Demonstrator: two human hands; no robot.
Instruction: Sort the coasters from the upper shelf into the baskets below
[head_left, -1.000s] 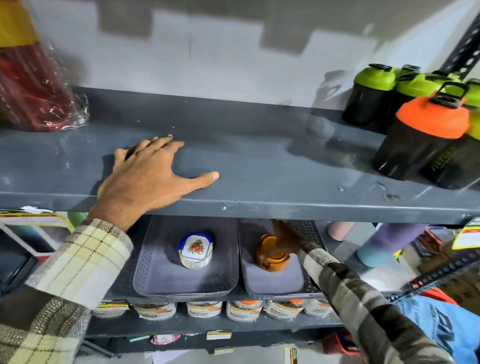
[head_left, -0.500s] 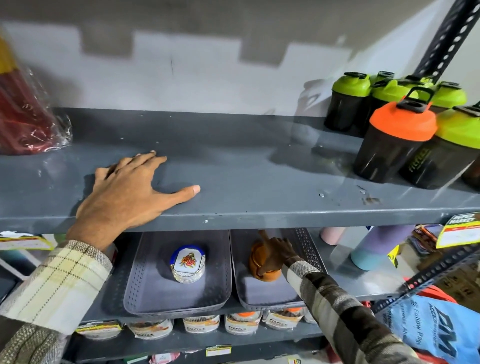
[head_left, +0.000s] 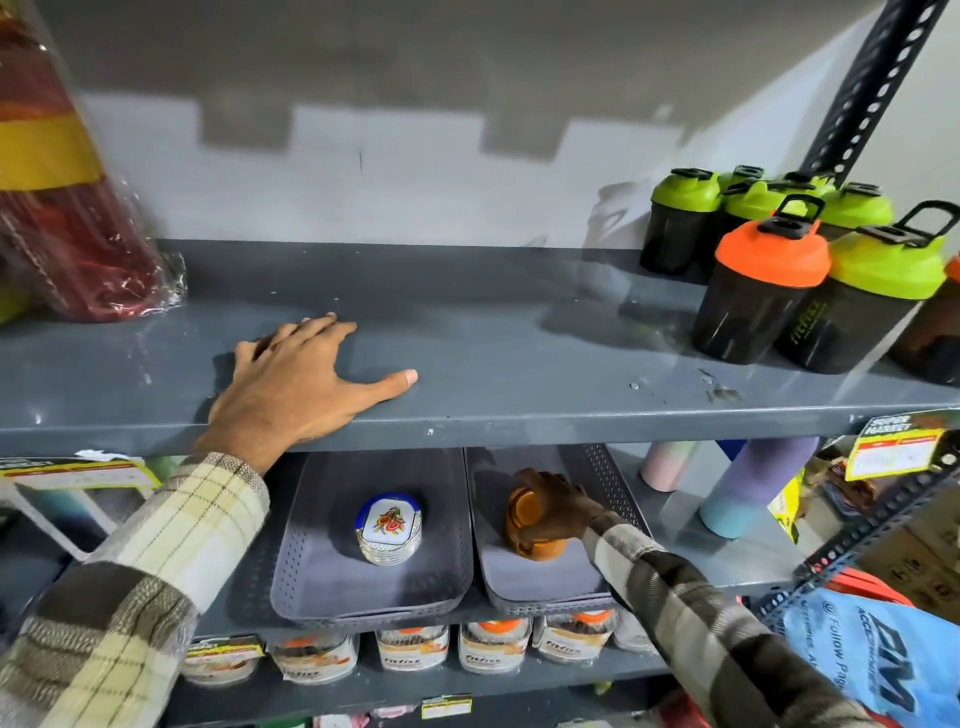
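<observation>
Inspecting: a two-shelf sorting station, seen from the head camera.
Upper shelf (head_left: 519, 358): the bare middle stretch shows no coasters; shaker bottles (head_left: 769, 280) stand at the far right and a wrapped red item (head_left: 78, 244) at the far left.
Left hand (head_left: 296, 384): rests palm-down on the upper shelf, fingers spread flat, grip apart and holding nothing.
Right hand (head_left: 558, 512): lies inside the right basket (head_left: 602, 467) on the lower shelf, fingers curled over the orange coasters (head_left: 524, 525); whether they are clamped or merely resting, I cannot tell.
Left basket (head_left: 311, 587): holds a stack of blue-and-white patterned coasters (head_left: 389, 527), upright, near its middle, touched by neither hand.
Key relation: the orange stack sits directly under the right hand, touching it, and just left of the wrist; the left hand is well apart, one shelf up.
Long axis: both baskets run near-to-far; the orange pieces look tilted rather than flat.
Judgement: sorting appears nearly complete; the right hand likely needs only to settle the orange stack and withdraw.
Risk: the tilted orange pieces could topple on release.
</observation>
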